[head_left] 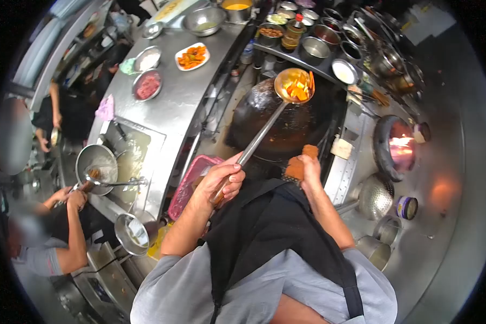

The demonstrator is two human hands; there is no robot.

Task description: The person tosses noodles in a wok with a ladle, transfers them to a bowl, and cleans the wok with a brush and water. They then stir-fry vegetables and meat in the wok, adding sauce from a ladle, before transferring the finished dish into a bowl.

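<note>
My left hand (221,181) is closed round the handle of a long metal ladle (264,131). Orange and yellow food pieces (298,86) fill the ladle's bowl, which is over the far part of a large dark wok (286,127). In my right hand (309,170) is an orange-brown cloth (295,166), pressed at the wok's near right edge; whatever lies under the cloth is hidden. A white dish of similar orange food (192,56) stands on the steel counter (173,89) at the back left.
Bowls, a red-capped bottle (291,35) and sauce pots line the back shelf. Flames show in a round burner (400,144) at right, near a perforated strainer (376,196). A pink basket (191,186) is left of the wok. At far left a co-worker's hands (73,197) hold a brush over a pan.
</note>
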